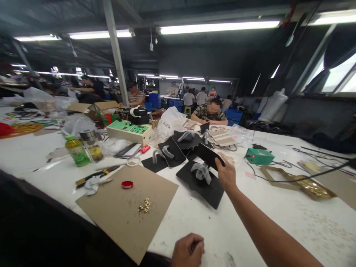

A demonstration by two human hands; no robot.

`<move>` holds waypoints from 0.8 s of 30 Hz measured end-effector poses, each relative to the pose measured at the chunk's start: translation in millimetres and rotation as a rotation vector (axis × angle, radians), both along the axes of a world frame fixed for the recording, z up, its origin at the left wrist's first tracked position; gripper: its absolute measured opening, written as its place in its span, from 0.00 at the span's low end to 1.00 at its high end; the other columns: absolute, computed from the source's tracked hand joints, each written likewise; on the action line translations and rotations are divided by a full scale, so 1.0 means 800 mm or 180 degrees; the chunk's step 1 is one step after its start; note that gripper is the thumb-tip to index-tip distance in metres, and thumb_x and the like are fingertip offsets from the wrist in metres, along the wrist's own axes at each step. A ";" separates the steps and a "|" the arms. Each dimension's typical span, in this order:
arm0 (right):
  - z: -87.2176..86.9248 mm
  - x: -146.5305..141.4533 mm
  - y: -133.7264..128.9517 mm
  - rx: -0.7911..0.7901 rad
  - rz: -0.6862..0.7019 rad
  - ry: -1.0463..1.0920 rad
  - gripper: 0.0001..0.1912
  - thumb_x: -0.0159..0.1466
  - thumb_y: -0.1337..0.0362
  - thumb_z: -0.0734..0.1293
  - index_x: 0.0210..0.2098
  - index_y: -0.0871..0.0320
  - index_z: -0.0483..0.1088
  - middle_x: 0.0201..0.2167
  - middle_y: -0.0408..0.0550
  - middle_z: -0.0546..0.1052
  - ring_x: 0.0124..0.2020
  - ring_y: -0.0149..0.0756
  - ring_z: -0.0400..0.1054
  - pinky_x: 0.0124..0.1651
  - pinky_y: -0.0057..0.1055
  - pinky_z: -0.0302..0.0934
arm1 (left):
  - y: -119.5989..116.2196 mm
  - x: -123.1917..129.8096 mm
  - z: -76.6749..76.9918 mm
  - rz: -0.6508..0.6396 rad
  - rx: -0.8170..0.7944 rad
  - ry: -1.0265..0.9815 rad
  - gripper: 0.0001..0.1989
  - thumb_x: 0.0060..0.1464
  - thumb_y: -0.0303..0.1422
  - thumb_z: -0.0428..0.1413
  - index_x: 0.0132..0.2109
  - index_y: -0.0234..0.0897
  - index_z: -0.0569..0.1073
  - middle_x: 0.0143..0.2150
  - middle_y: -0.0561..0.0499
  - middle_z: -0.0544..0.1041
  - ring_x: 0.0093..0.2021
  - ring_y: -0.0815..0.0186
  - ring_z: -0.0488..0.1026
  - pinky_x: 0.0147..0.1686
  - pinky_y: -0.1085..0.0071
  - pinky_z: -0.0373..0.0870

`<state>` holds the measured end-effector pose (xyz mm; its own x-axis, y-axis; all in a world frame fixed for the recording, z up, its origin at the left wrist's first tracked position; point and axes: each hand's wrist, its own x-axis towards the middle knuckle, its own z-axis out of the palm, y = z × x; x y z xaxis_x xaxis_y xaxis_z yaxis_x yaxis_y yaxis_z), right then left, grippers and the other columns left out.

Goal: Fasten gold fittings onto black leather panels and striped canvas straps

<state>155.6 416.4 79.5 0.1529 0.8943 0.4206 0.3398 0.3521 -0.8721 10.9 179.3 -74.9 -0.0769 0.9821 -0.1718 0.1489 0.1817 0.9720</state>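
My right hand [226,173] reaches out over the table, thumb and fingers closed on the edge of a black panel [207,154] that is tilted up. Just below it lies a flat black bag panel [183,176] with a handle wrapped in clear plastic [201,172]; whether the two are joined I cannot tell. Behind lie several more black panels with wrapped handles [174,152], overlapping in a pile. Near the table's front edge, my left hand [187,251] is loosely closed, with nothing visible in it. Left of it, small gold metal fittings [144,205] lie on a brown board [125,215].
A red ring [127,184] and cutters [97,176] lie left. Behind stand a green-lidded bottle [77,152], a glass jar [93,146] and a control box [129,131]. At right are a green box [259,156], cables and a tray of gold parts [314,187]. A person [211,111] sits opposite.
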 end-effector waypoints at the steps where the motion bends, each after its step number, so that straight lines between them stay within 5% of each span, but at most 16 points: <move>1: 0.010 0.015 -0.016 0.0095 -0.0097 0.0127 0.31 0.65 0.41 0.64 0.50 0.61 0.79 0.47 0.53 0.80 0.50 0.44 0.71 0.58 0.37 0.61 | -0.003 0.001 0.006 0.0019 0.0016 -0.0075 0.16 0.57 0.41 0.57 0.42 0.32 0.81 0.32 0.46 0.79 0.26 0.66 0.71 0.27 0.72 0.64; 5: 0.033 0.071 -0.090 0.0202 -0.0369 0.0526 0.30 0.62 0.40 0.69 0.47 0.61 0.80 0.42 0.52 0.81 0.47 0.42 0.72 0.57 0.37 0.62 | -0.022 0.010 0.036 0.0183 0.0060 -0.0386 0.24 0.56 0.45 0.59 0.49 0.29 0.78 0.40 0.41 0.78 0.34 0.62 0.74 0.27 0.71 0.68; 11: 0.021 0.122 -0.180 0.0152 -0.0415 0.1348 0.36 0.56 0.40 0.73 0.49 0.65 0.77 0.44 0.55 0.81 0.43 0.42 0.76 0.49 0.36 0.69 | -0.070 0.073 0.067 -0.0122 -0.0347 -0.1690 0.46 0.52 0.55 0.65 0.67 0.32 0.61 0.61 0.32 0.71 0.46 0.52 0.80 0.32 0.65 0.78; 16: 0.010 0.128 -0.227 0.0143 -0.0142 0.1840 0.36 0.55 0.42 0.76 0.52 0.64 0.76 0.51 0.57 0.80 0.50 0.43 0.77 0.56 0.37 0.70 | -0.092 0.123 0.098 0.0410 -0.0546 -0.2792 0.27 0.65 0.49 0.59 0.58 0.31 0.66 0.59 0.34 0.73 0.44 0.55 0.81 0.34 0.64 0.80; 20: 0.006 0.131 -0.242 0.0101 -0.0044 0.2011 0.34 0.54 0.44 0.78 0.52 0.63 0.78 0.49 0.55 0.81 0.51 0.43 0.76 0.58 0.37 0.69 | -0.091 0.122 0.120 0.0800 -0.0493 -0.2435 0.14 0.68 0.36 0.57 0.53 0.30 0.67 0.51 0.38 0.77 0.35 0.62 0.79 0.27 0.68 0.79; 24: 0.011 0.155 -0.227 0.0128 -0.0521 0.2201 0.37 0.56 0.43 0.76 0.55 0.65 0.76 0.48 0.57 0.80 0.47 0.44 0.77 0.52 0.38 0.72 | -0.084 0.098 0.126 0.0918 -0.0299 -0.2002 0.12 0.67 0.33 0.56 0.52 0.29 0.70 0.46 0.40 0.76 0.31 0.65 0.75 0.21 0.71 0.76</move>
